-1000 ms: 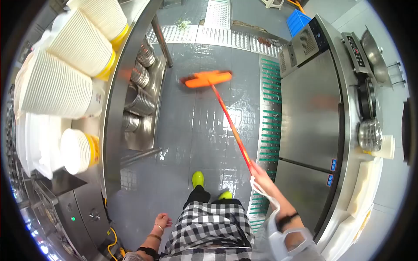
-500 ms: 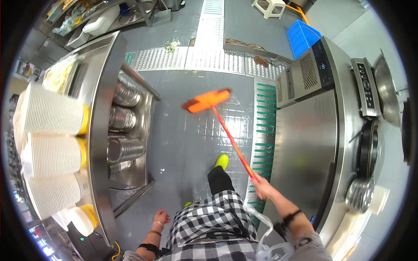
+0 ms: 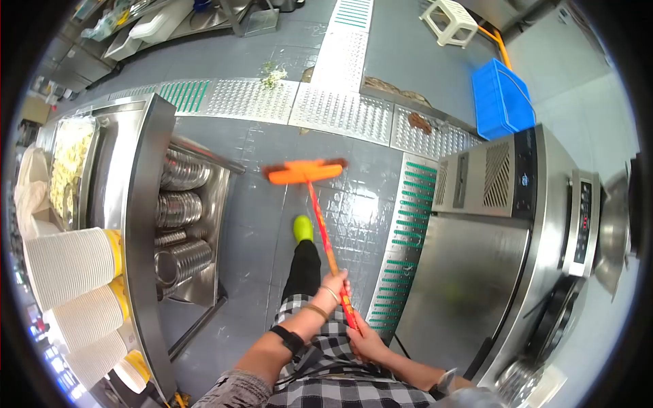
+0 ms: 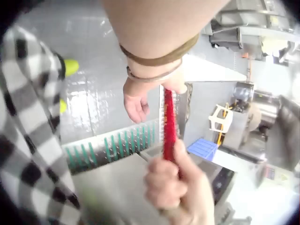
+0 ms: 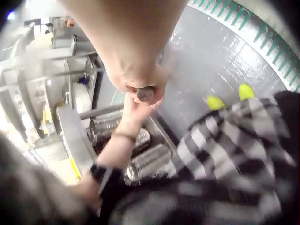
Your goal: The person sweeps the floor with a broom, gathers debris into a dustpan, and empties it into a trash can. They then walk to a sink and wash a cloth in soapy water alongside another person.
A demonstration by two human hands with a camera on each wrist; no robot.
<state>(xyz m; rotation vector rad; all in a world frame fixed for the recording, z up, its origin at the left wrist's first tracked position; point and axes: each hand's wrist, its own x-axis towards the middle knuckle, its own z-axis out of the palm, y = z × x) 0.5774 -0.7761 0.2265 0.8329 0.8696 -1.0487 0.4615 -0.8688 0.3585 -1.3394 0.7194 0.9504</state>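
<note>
One orange broom [image 3: 304,175] is resting its head over the grey floor [image 3: 255,211], beyond the green boot [image 3: 303,229]; the right hand [image 3: 368,343] is gripping the handle [image 3: 322,231], the left hand [image 3: 332,284] is curving loosely higher up, its hold unclear.

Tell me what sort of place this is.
Most likely a commercial kitchen: stacks of white bowls crowd one steel counter, a dark pan lies on the opposite side, and a slotted metal strip, probably a drain cover, runs along the floor.
</note>
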